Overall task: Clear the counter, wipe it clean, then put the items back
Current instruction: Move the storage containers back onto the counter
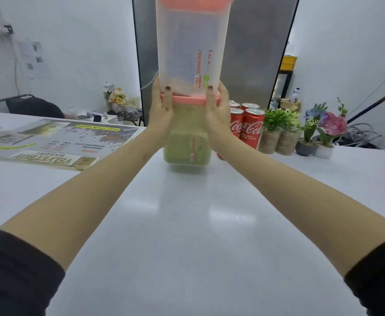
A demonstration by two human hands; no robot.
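Left hand (161, 115) and right hand (217, 117) clasp the pink-lidded, green-filled plastic container (187, 142), which carries a taller translucent container (187, 53), just left of the red cola cans (247, 126) on the white surface (187, 224). Whether clearing or replacing is under way cannot be told.

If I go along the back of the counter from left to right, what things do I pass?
Menu → stacked tubs → cola cans → leafy plants → flower pots
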